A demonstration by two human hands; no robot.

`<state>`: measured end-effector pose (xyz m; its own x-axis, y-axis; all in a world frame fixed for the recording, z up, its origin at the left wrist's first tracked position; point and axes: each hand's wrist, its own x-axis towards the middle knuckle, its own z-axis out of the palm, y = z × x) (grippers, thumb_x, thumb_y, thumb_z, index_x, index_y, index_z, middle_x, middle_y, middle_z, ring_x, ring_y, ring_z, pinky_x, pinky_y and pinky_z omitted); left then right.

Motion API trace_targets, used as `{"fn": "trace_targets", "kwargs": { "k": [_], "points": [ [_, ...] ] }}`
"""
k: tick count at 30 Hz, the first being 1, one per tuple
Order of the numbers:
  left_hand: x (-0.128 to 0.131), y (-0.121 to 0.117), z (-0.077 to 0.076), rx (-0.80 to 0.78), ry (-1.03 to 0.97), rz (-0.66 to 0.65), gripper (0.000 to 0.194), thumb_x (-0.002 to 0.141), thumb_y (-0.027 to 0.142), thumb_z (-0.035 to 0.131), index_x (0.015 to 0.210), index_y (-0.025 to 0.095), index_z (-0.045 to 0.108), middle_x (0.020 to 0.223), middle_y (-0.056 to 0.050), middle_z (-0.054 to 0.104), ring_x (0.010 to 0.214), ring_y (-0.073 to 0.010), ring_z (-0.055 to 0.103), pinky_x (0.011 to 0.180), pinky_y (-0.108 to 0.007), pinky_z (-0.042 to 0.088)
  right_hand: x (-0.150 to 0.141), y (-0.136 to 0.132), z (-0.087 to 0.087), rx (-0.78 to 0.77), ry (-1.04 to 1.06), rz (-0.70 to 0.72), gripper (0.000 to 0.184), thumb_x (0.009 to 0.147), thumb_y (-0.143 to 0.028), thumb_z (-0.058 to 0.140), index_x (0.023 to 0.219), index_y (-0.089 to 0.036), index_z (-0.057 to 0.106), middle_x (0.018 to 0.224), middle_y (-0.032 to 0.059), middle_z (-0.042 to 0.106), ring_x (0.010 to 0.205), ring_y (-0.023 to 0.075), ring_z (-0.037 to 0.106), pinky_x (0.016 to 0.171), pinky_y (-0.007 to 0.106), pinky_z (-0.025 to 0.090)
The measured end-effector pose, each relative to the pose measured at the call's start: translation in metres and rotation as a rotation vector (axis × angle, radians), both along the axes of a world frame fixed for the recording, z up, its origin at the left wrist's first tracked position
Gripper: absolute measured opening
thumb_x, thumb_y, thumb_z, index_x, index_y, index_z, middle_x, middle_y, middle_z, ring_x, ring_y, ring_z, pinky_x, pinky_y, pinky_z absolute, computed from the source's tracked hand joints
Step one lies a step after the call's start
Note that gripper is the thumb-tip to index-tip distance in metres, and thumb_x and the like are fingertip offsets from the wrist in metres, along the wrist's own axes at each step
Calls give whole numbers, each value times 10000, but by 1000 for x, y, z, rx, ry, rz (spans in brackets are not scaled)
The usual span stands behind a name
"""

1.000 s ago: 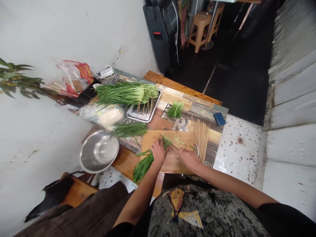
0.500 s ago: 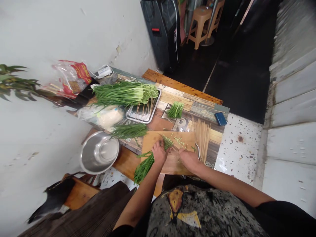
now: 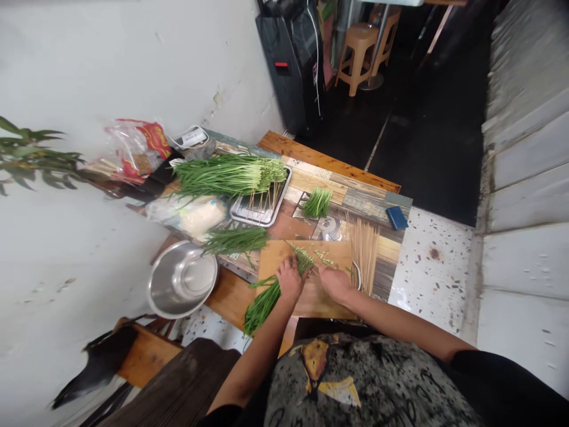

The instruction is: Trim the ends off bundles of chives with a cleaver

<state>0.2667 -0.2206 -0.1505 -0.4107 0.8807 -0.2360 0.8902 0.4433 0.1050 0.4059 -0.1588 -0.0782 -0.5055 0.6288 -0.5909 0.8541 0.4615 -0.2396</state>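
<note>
Green in L hand (image 3: 290,279): gripping bunch of stalks (image 3: 263,308) partly on board (image 3: 322,303), long axis slanting lower-L to upper-R, pale ends just L of R hand (image 3: 335,283), w/ R fingers hidden, can't tell grip.

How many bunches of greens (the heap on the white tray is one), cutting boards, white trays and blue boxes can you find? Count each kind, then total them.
Bunches of greens: 4
Cutting boards: 1
White trays: 1
Blue boxes: 1
Total: 7

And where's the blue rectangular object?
Head view: the blue object lies near the right end of the multicoloured patterned table, up and right of tan wooden skewers.
</note>
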Motion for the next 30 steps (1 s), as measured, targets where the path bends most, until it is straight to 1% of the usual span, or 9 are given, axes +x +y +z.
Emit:
{"fn": "trace_targets", "kwargs": {
  "k": [3,6,13,15,18,21,25,27,30],
  "points": [
    [4,-3,0,11,27,30,667,834,556,445,1374,170,376,1295,-151,450,1159,-289,399,925,-413,350,12,1,-1,-5,21,-22,330,912,-164,372,1211,-86,489,918,126,688,840,203,661,707,297,472],
    [4,-3,1,32,35,45,669,839,549,437,1372,151,369,1292,-160,453,1151,-285,414,921,-397,361,27,-1,-3,-17,38,-33,334,920,-170,331,1201,-61,474,857,131,695,825,206,665,685,273,454],
    [-1,26,5,49,11,74,697,826,527,460,1378,117,349,1291,-179,459,1217,-310,376,978,-416,324,55,-2,1,29,20,-44,304,944,-214,259,1073,-88,504,829,135,684,777,214,667,630,271,423],
    [-4,27,7,61,-4,64,762,799,533,487,1398,98,307,1312,-194,442,1235,-317,365,1012,-437,284,59,-1,5,49,12,-25,307,948,-226,244,1047,-91,501,815,138,678,747,221,665,606,278,413],
    [-12,5,11,91,13,60,972,698,575,578,1442,89,184,1384,-206,375,1279,-342,313,1055,-493,203,59,-1,13,76,16,21,311,952,-242,233,1057,-92,485,824,140,674,744,220,659,602,278,403],
    [-24,-37,13,107,49,84,1037,654,587,610,1447,98,155,1384,-199,385,1285,-344,309,1062,-505,182,52,-4,22,84,39,93,317,951,-247,232,1098,-83,460,841,142,674,746,217,654,601,273,395],
    [-37,-84,9,132,66,76,909,737,567,545,1428,88,199,1324,-196,444,1241,-309,370,1047,-452,226,35,-17,29,37,90,229,265,933,-254,291,1049,-115,485,834,117,680,735,203,649,605,258,396],
    [-41,-91,6,125,65,61,841,762,559,529,1401,82,260,1256,-190,489,1182,-303,415,1023,-441,258,24,-26,29,10,104,288,215,905,-239,357,1023,-135,503,849,113,684,750,205,650,618,255,404],
    [-41,-87,3,99,62,66,637,803,532,504,1280,114,433,1114,-158,548,1073,-301,466,957,-433,314,8,-38,28,-17,109,340,218,831,-170,447,1035,-136,515,892,129,684,780,223,654,636,266,419]
  ]
}}
